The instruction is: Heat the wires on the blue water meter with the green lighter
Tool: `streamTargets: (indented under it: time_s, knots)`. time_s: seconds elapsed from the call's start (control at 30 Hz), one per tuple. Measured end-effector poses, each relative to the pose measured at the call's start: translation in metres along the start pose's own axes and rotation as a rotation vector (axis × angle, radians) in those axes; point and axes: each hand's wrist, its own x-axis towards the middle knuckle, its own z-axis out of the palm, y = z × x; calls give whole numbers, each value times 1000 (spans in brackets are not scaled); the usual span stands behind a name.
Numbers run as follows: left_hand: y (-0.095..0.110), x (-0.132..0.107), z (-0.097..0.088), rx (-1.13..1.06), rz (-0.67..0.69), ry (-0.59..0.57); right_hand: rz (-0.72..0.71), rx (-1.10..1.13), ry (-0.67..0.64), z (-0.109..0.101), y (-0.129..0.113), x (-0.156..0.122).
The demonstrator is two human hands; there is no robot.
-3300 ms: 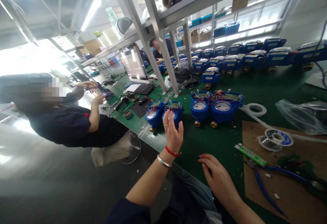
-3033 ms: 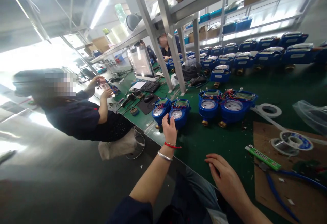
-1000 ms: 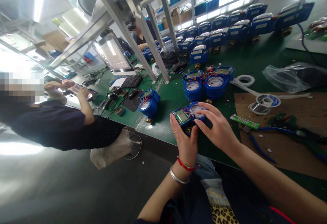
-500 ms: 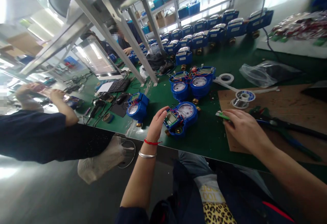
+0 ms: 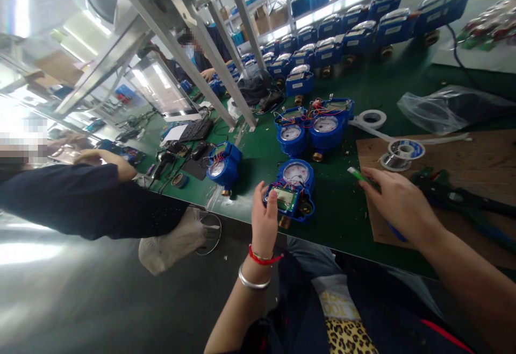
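Left hand [image 5: 264, 219] rests with loose fingers on the blue meter [image 5: 296, 184] at the near edge of the green table [image 5: 342, 219], its wires still bare, while the right hand [image 5: 397, 206] grips a green tool [image 5: 357, 174].

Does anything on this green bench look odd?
The round-dialled blue plastic water meter by the left hand lies open, its green circuit board and coloured wires bare; the meters in the back rows are closed.
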Motion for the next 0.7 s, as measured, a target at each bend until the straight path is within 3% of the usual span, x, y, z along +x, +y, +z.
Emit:
streamTargets:
  time_s: [0.07,0.2,0.27,0.47,0.7]
  knots:
    - [4,5,-5,74,97,-9,122,312,-111,-7,-13,-6]
    - [23,24,-18,174,382,-88,311,1105,-480,-20,-46,-22]
    - [36,31,-21,210,476,-142,352,1306,-568,-24,-63,-28]
    - [58,31,-17,384,595,-91,275,1395,-715,-24,-87,-30]
    - [58,23,-16,327,549,-175,499,1553,-935,-20,-91,-19]
